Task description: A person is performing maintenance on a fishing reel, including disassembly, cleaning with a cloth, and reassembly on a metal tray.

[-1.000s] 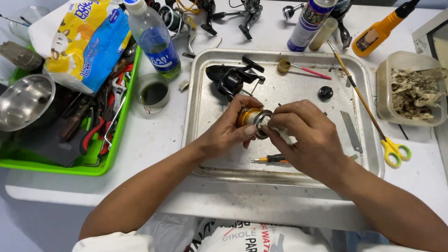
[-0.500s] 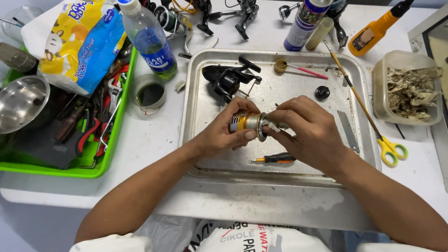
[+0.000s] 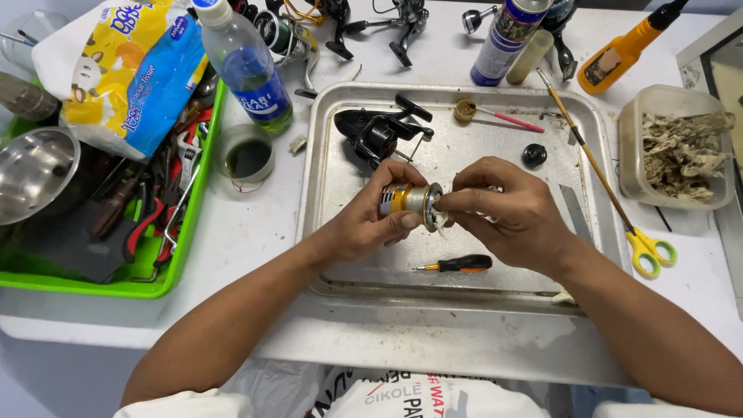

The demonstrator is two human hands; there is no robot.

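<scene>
My left hand [image 3: 371, 220] grips a small metal fishing-reel spool [image 3: 409, 201] with a gold and silver body, held sideways over a metal tray [image 3: 340, 255]. My right hand [image 3: 507, 213] presses a bit of whitish tissue against the spool's open end. A black reel body [image 3: 379, 133] lies on the tray just beyond my hands. A small screwdriver [image 3: 457, 265] with a black and orange handle rests on the tray below them.
A black knob [image 3: 534, 155], a thin brush [image 3: 495, 116] and yellow scissors [image 3: 648, 248] lie on or beside the tray. A green bin [image 3: 147, 286] of tools and a steel bowl [image 3: 31, 174] stand left; a bottle [image 3: 248, 70], small cup [image 3: 248, 155], spray can [image 3: 507, 39] and tub of used wipes [image 3: 681, 151] are around.
Both hands stay on the spool over the tray. The spool has turned slightly in my left hand, and my right hand's fingers have shifted against its end.
</scene>
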